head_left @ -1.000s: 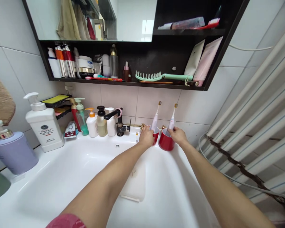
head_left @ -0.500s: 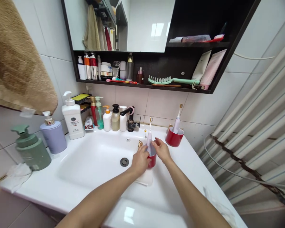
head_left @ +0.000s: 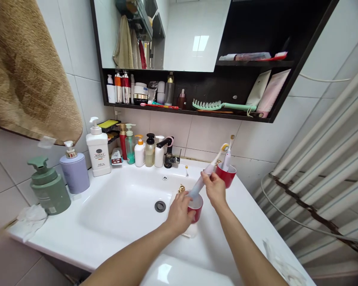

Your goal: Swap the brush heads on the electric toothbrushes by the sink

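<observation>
My right hand (head_left: 215, 188) grips an electric toothbrush (head_left: 208, 171) by its pale handle. The brush leans with its head up to the right, and its lower end is over the mouth of a red cup (head_left: 199, 204). Wrapped round the left side of that cup is my left hand (head_left: 180, 210), its fingertips close to the brush's base. A second red cup (head_left: 226, 176) stands farther back on the right of the counter, with another electric toothbrush (head_left: 226, 159) upright in it. A small brush head (head_left: 187, 171) stands on the sink's back ledge.
The white sink basin (head_left: 122, 210) lies left of my hands, with a black faucet (head_left: 169, 153) behind. Pump bottles (head_left: 98, 153) line the back and left edges. Above hangs a dark mirror cabinet (head_left: 209, 89) holding a green hairbrush (head_left: 223, 105). White pipes (head_left: 316, 167) run along the right.
The toothbrush has risen in the cup and tipped to the right, now in my right hand's grip. My left hand stays on the cup. The camera view has shifted slightly.
</observation>
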`<state>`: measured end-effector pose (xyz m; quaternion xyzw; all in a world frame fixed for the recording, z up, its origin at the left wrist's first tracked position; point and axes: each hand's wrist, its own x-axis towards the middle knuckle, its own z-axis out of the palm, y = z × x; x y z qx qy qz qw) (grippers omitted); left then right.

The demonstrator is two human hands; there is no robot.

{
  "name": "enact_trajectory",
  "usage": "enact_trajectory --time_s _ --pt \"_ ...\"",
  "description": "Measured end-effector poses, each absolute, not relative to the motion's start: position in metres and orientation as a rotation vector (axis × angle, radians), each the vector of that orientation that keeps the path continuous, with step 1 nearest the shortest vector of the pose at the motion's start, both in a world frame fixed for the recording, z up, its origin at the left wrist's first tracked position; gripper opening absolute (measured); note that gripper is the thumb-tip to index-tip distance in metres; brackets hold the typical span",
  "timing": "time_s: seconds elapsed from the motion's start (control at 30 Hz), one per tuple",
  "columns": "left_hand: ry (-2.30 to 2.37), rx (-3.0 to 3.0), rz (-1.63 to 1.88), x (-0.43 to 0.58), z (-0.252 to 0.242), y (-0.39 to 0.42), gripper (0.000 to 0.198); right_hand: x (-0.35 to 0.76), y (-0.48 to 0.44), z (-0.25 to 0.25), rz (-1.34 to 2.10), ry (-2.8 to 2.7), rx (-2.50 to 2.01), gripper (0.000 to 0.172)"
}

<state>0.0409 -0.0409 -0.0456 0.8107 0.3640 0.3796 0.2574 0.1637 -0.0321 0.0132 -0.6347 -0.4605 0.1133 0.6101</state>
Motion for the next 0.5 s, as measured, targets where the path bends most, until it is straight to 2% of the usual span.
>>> enact_trajectory --time_s 0.13,0.3,0.5 --pt "0.848 1.747 1.212 0.034 -0.028 -0.038 0.020 0.154 -0.047 0.027 0.442 -0.981 -1.329 0.029" --pt "0.596 1.164 0.835 0.039 -0.021 -0.040 0.037 0.128 -0.056 0.015 0.729 -1.042 -1.305 0.026" --pt "0.511 1.073 0.725 0.044 -0.025 -0.048 0.046 0.139 -0.053 0.013 0.815 -0.868 -1.197 0.033"
